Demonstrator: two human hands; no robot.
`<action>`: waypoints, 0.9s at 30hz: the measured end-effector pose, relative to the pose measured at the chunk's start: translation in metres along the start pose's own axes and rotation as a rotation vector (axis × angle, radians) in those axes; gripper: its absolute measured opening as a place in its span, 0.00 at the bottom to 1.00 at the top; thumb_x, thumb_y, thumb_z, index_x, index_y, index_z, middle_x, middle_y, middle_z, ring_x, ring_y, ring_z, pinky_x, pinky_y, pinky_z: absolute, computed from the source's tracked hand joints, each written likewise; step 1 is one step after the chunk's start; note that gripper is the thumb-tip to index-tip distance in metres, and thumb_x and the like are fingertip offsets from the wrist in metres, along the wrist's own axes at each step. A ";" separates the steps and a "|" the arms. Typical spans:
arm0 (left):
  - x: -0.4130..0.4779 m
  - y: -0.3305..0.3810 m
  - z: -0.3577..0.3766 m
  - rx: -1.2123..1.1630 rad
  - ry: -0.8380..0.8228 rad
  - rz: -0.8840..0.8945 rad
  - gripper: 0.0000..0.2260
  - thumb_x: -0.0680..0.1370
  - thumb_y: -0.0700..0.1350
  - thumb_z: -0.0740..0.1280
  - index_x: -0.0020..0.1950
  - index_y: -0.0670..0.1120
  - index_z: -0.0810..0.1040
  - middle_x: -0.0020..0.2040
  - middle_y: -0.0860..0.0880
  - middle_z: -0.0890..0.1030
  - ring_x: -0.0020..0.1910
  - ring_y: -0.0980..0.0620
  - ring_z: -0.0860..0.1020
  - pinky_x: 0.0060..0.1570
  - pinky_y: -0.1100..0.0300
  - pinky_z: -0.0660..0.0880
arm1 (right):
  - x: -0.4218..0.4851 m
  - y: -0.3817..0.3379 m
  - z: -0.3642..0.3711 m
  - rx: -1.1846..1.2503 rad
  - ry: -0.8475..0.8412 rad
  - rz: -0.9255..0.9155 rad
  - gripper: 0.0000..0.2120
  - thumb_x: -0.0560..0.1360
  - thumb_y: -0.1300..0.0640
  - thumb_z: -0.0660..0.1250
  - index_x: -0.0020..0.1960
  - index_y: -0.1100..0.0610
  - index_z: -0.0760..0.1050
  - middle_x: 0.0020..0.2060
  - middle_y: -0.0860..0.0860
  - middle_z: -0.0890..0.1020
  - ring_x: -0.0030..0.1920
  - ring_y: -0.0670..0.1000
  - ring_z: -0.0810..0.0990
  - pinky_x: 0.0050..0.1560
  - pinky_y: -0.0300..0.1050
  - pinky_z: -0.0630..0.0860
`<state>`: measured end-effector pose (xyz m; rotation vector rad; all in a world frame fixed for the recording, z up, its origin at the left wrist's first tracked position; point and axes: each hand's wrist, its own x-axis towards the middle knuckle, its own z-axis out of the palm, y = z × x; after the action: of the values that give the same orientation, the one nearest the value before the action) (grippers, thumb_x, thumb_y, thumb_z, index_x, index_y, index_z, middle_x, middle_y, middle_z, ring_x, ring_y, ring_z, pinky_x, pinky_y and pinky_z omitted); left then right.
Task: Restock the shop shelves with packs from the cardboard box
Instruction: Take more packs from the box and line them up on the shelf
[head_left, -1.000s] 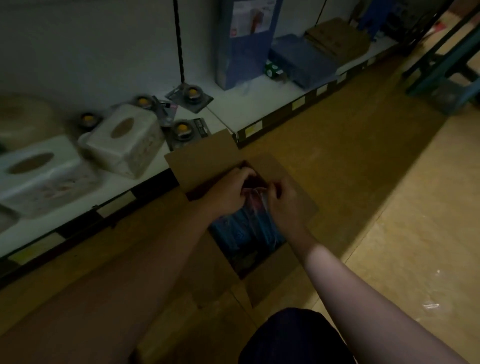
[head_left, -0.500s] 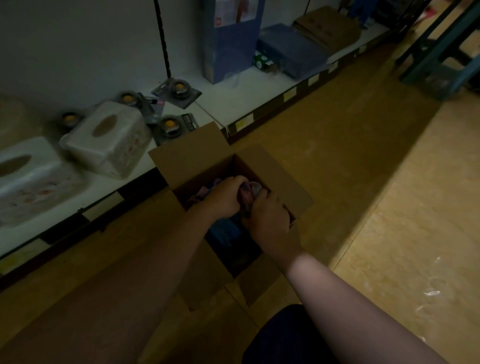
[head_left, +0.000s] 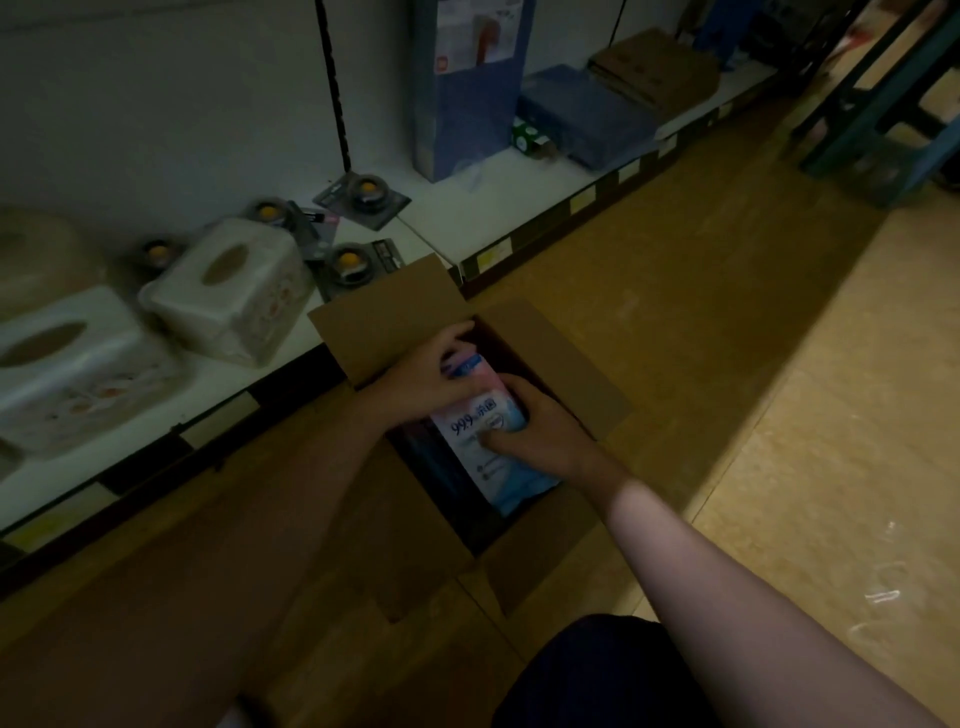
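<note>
An open cardboard box (head_left: 582, 364) stands on the floor against the bottom shelf (head_left: 498, 228). Over its opening I hold a pale blue and white pack (head_left: 485, 439) printed "99.9". My left hand (head_left: 423, 371) grips the pack's far end, near the box's back flap. My right hand (head_left: 540, 434) clasps its right side, thumb across the printed face. More dark blue packs (head_left: 431, 457) lie deeper in the box, mostly hidden in shadow.
On the low white shelf at left sit two white tissue boxes (head_left: 228, 291) and several small carded items with yellow centres (head_left: 363, 195). Further right stand a tall blue carton (head_left: 467, 88), a flat blue box (head_left: 587, 119) and a brown box (head_left: 654, 67). A green metal frame (head_left: 878, 119) stands at the far right.
Both hands were bunched together deep inside the box; now they have lifted a pale blue pack up into view. The camera has tilted slightly.
</note>
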<state>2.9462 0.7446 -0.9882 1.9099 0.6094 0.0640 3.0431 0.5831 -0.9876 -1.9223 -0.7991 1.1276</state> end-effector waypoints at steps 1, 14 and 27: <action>-0.002 0.006 -0.006 -0.061 -0.066 -0.044 0.31 0.73 0.51 0.72 0.74 0.55 0.62 0.65 0.53 0.70 0.59 0.56 0.73 0.51 0.60 0.76 | -0.002 -0.003 -0.004 0.018 -0.021 -0.014 0.30 0.72 0.58 0.73 0.69 0.44 0.64 0.54 0.45 0.78 0.55 0.46 0.78 0.51 0.41 0.79; -0.007 0.010 -0.024 -0.292 0.173 -0.132 0.01 0.79 0.50 0.64 0.49 0.55 0.75 0.47 0.50 0.81 0.44 0.55 0.81 0.42 0.60 0.78 | 0.011 -0.014 -0.016 0.558 0.304 0.253 0.32 0.72 0.43 0.71 0.69 0.55 0.66 0.54 0.56 0.80 0.49 0.54 0.82 0.48 0.51 0.81; -0.044 0.076 -0.055 -0.220 0.376 -0.073 0.04 0.81 0.43 0.58 0.50 0.48 0.73 0.41 0.56 0.76 0.33 0.67 0.77 0.31 0.69 0.74 | 0.001 -0.108 0.002 0.404 0.530 0.074 0.09 0.79 0.52 0.58 0.45 0.44 0.74 0.41 0.52 0.82 0.37 0.51 0.83 0.39 0.49 0.79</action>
<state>2.9198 0.7503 -0.8878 1.6705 0.8847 0.4339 3.0269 0.6409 -0.8975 -1.7865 -0.1931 0.6954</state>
